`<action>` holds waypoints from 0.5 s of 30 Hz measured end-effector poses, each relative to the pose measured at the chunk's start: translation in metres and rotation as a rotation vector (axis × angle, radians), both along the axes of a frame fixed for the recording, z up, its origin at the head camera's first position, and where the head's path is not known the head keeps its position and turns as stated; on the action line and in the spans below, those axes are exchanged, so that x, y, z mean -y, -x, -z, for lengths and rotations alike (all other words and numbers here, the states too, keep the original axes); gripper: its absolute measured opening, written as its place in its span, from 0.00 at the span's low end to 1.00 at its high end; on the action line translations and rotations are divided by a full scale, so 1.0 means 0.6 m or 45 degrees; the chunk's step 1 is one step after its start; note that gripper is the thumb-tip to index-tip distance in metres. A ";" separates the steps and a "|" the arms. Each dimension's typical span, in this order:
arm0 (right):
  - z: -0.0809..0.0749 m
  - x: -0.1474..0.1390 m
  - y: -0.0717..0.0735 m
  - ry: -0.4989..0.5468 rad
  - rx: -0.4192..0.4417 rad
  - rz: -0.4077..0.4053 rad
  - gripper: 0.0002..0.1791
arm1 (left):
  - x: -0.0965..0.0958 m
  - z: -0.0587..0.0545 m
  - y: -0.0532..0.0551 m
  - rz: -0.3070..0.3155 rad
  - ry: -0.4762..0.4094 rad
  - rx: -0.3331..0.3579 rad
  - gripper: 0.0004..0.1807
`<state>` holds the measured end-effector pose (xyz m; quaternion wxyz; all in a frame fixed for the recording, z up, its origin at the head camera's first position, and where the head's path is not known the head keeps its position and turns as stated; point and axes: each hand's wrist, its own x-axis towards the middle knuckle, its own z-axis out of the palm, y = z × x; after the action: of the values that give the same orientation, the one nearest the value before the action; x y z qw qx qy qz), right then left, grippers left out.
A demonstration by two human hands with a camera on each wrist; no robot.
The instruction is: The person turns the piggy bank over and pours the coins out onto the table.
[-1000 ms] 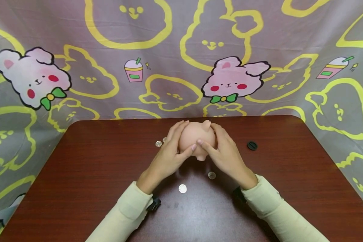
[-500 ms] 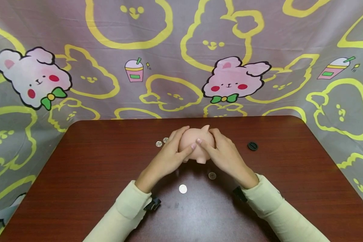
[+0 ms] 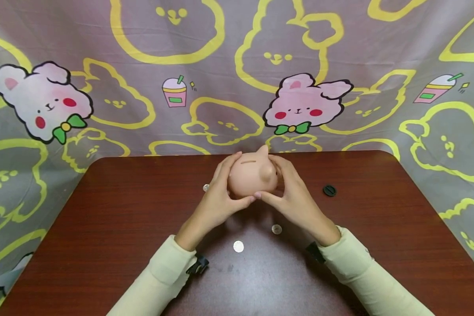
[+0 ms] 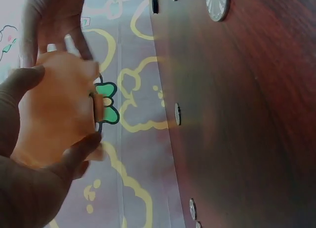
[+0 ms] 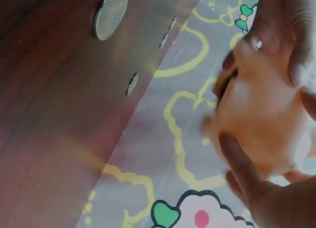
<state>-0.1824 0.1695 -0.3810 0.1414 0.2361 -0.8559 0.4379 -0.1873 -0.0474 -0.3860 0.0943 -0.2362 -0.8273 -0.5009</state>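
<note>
A peach-pink piggy bank (image 3: 249, 177) is held between both hands above the table, with its coin slot facing up. My left hand (image 3: 217, 186) grips its left side and my right hand (image 3: 296, 193) its right side, near the ears. Both thumbs lie along the near lower side, tips close together. In the left wrist view, a dark opening shows on the underside of the piggy bank (image 4: 59, 109), between its stubby feet. One coin (image 3: 238, 246) lies on the table in front of the hands, and another coin (image 3: 276, 229) sits nearer the right wrist.
A round black plug (image 3: 329, 190) lies on the brown table (image 3: 379, 245), right of the hands. Beyond the left hand, a coin (image 3: 206, 188) is partly covered. Patterned cloth (image 3: 221, 79) hangs behind the table and along its sides.
The piggy bank first dipped slightly, then came up and rolled in both hands. Its slot and an ear now face the camera, where feet showed before. The visible coins and plug stayed put.
</note>
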 end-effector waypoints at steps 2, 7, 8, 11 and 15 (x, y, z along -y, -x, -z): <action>0.000 0.001 -0.001 0.017 -0.165 -0.047 0.52 | 0.001 0.000 0.001 0.008 -0.007 -0.063 0.59; 0.002 0.005 -0.004 -0.012 -0.552 -0.109 0.52 | 0.001 -0.001 0.002 0.027 -0.015 -0.226 0.61; 0.002 0.006 -0.004 -0.024 -0.598 -0.112 0.51 | 0.001 0.000 0.002 0.028 -0.014 -0.253 0.61; 0.003 0.006 -0.005 -0.053 -0.674 -0.109 0.49 | 0.001 0.000 0.001 0.022 -0.004 -0.316 0.61; 0.001 0.007 -0.008 -0.064 -0.695 -0.113 0.48 | 0.001 0.001 -0.001 0.019 -0.001 -0.351 0.61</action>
<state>-0.1778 0.1655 -0.3819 0.3417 0.3861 -0.7854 0.3426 -0.1866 -0.0483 -0.3863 0.2034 -0.3087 -0.8045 -0.4649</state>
